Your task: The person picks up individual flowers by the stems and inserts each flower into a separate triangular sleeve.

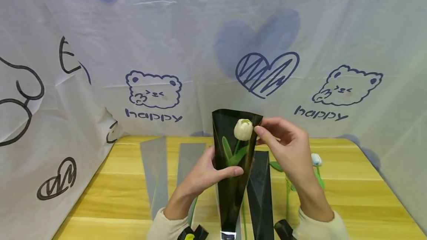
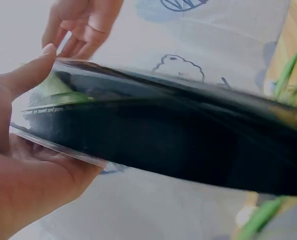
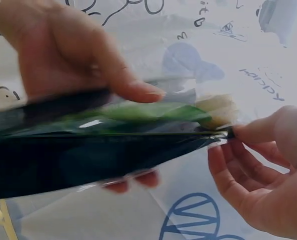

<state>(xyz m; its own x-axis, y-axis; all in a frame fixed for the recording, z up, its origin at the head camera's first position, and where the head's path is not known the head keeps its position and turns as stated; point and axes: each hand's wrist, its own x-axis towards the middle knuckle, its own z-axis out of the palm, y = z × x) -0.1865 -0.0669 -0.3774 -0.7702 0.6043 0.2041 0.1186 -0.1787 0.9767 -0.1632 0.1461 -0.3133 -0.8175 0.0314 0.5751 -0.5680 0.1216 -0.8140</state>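
A black cone-shaped flower sleeve (image 1: 233, 162) with a clear front stands upright above the table, holding a white tulip (image 1: 243, 129) with green leaves. My left hand (image 1: 213, 173) grips the sleeve at its middle, thumb across the front. My right hand (image 1: 283, 140) pinches the sleeve's top right edge beside the bloom. The left wrist view shows the sleeve (image 2: 178, 145) lying across my left palm (image 2: 23, 170). The right wrist view shows my right fingertips (image 3: 243, 132) on the sleeve's rim (image 3: 223, 132), with the tulip (image 3: 218, 107) inside.
On the wooden table (image 1: 100, 192) lie two clear grey sleeves (image 1: 156, 173), one black sleeve (image 1: 261, 192) and a second tulip (image 1: 316, 160) with a green stem at the right. A printed white cloth (image 1: 213, 47) hangs behind and at both sides.
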